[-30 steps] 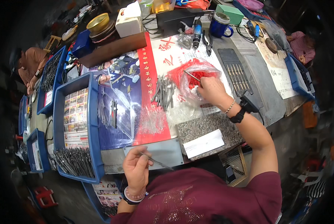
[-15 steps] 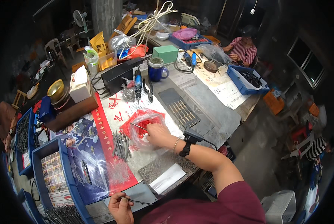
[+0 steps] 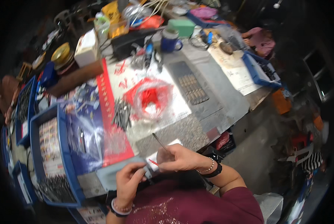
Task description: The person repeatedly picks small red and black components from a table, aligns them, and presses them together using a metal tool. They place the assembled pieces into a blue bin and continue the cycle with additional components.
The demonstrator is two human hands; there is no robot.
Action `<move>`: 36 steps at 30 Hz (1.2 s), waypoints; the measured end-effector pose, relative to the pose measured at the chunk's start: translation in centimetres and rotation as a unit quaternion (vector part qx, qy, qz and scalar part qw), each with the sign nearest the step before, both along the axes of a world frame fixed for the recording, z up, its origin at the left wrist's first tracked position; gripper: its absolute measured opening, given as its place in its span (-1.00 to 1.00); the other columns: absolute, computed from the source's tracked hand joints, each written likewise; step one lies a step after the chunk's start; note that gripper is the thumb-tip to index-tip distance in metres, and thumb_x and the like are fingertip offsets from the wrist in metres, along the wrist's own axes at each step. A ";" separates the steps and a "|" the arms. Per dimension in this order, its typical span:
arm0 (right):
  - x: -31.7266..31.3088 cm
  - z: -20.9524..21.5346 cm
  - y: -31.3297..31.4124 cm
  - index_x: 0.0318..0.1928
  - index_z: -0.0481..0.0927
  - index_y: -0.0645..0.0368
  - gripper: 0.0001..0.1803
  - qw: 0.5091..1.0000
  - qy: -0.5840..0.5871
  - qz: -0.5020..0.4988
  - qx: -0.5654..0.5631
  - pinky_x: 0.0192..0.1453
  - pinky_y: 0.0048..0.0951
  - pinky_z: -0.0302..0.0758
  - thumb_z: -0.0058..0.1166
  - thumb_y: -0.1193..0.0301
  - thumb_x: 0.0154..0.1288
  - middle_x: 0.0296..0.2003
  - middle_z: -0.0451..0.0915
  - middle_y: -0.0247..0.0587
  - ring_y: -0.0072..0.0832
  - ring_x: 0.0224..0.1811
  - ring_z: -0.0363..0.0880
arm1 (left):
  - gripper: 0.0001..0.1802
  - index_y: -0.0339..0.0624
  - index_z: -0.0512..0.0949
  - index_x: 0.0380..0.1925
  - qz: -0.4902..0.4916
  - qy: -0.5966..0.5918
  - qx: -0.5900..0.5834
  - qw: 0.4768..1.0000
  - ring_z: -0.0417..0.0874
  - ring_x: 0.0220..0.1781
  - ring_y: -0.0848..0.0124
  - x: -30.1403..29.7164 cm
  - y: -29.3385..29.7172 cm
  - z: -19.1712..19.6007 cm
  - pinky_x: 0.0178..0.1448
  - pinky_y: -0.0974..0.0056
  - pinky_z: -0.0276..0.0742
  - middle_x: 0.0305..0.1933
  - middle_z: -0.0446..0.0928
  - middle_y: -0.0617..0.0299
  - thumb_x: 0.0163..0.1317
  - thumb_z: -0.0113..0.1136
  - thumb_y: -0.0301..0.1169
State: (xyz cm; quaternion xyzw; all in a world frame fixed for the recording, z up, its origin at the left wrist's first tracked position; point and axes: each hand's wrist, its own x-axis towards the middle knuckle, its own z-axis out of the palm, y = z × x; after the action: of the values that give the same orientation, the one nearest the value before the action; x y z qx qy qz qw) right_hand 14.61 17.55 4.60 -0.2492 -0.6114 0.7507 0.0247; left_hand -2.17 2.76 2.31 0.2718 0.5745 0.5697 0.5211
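Note:
My right hand (image 3: 182, 158) is closed around a thin metal tool (image 3: 160, 140) that slants up past the fingers. A small red sliver (image 3: 153, 162) sticks out at its fingertips. Close beside it on the left, my left hand (image 3: 128, 183) has its thumb and fingers pinched together. A dark slender piece (image 3: 149, 180) shows blurred at its fingertips, in front of my shirt. Beyond the hands, an open clear plastic bag (image 3: 167, 98) holds red bits. A pile of grey metal strips (image 3: 121, 115) lies to its left.
A stone slab (image 3: 189, 130) and white paper (image 3: 174, 143) lie under my right hand. Blue trays (image 3: 77, 183) stand at left. Farther back are a dark plate with several rods (image 3: 182, 71), a blue mug (image 3: 168, 43) and a blue pen-like tool (image 3: 149, 52). Another person (image 3: 262, 41) sits at far right.
My right hand has left the plastic bag and come back toward my body, beside my left hand, with a red sliver now showing. My left hand has moved up a little; the view has shifted.

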 end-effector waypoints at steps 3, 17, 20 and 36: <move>0.2 -0.7 -1.5 -0.26 0.50 0.25 -0.83 0.997 -0.020 -0.017 -0.079 -0.51 -0.70 0.35 0.13 0.44 0.19 -0.48 0.55 -0.39 -0.74 -0.51 0.43 | -0.82 -0.39 0.55 -0.16 -0.039 -0.020 0.003 0.999 0.54 -0.42 0.58 0.9 0.5 0.1 -0.32 0.50 0.47 -0.31 0.57 0.23 0.24 0.11 -0.58; 1.3 -2.4 11.3 -0.24 0.53 0.34 -0.79 0.903 0.013 -0.345 0.254 -0.64 -0.68 0.26 0.02 0.40 0.29 -0.42 0.62 -0.20 -0.73 -0.70 0.34 | -0.86 -0.29 0.51 -0.17 -0.040 -0.087 0.007 0.995 0.52 -0.31 0.64 0.3 -1.0 0.2 -0.24 0.53 0.44 -0.25 0.54 0.30 0.29 0.11 -0.51; 0.5 -4.5 18.2 -0.22 0.53 0.40 -0.73 0.890 -0.078 -0.347 0.286 -0.66 -0.61 0.29 0.03 0.38 0.26 -0.42 0.61 -0.17 -0.69 -0.71 0.34 | -0.87 -0.30 0.52 -0.18 -0.019 -0.083 0.006 0.996 0.51 -0.39 0.63 0.0 -1.8 -0.2 -0.29 0.54 0.43 -0.28 0.56 0.26 0.29 0.10 -0.52; -2.9 -7.7 22.1 -0.49 0.48 0.34 -0.79 0.922 -0.164 -0.311 0.159 -0.66 -0.42 0.33 0.07 0.41 0.14 -0.65 0.47 -0.21 -0.51 -0.72 0.37 | -0.87 -0.29 0.51 -0.17 0.003 -0.138 0.017 0.990 0.49 -0.37 0.64 -1.8 -3.3 -1.2 -0.28 0.55 0.40 -0.31 0.54 0.30 0.31 0.09 -0.51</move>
State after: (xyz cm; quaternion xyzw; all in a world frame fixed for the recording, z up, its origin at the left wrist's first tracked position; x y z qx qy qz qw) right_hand 11.74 39.67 -3.12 -0.5398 -0.6096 0.5466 0.1956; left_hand -3.98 -0.57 1.07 0.1973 0.4881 0.6130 0.5891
